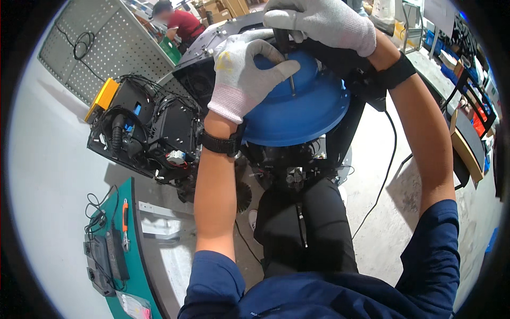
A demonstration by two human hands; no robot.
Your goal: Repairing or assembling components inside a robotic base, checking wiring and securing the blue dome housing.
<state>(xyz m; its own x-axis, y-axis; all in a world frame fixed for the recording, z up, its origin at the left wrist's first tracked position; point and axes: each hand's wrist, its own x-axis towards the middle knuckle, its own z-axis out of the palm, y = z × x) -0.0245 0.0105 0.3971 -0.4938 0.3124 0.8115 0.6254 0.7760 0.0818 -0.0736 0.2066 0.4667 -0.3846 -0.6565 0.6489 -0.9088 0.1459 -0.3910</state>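
Observation:
A blue domed cover (297,119) with a wide rim sits on a dark machine body in front of me. My right hand (324,24), in a white glove, is closed around the black handle of a screwdriver (292,86). Its thin metal shaft points down at the cover; where the tip meets it is hard to make out. My left hand (244,69), gloved too, reaches in from the left with thumb and forefinger curled together at the shaft. The thumb crosses in front of part of the shaft. Its other fingers are partly hidden.
At left stands an opened machine part (138,125) with cables and a yellow edge. A green-topped table (127,212) holds an orange-handled tool (125,223) and power adapters (101,260). A cable (390,165) trails across the floor toward a chair (470,138). A person (186,26) sits farther back.

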